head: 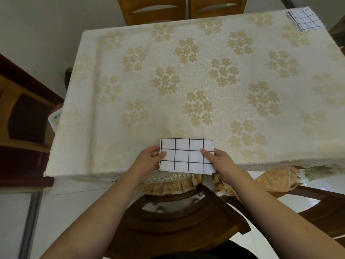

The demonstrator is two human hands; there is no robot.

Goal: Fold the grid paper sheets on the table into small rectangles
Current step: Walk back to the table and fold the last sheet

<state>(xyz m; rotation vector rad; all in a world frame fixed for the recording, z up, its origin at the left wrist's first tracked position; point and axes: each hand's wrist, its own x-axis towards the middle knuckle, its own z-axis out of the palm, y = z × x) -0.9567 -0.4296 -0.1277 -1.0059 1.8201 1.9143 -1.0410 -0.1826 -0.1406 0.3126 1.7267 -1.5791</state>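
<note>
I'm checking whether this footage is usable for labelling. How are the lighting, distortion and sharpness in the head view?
Head view: dim, even light, no hard shadows; wide-angle bending curves the table edges; the sheet held by the left hand and right hand is sharp, its grid crisp; the stack at the far right corner is legible though stretched; the left margin is smeared; some glare on the floor at lower right.

Both bare forearms reach forward, converging. The left hand [149, 157] pinches with thumb on top; the right hand [219, 159] does likewise, thumb extended inward.
</note>
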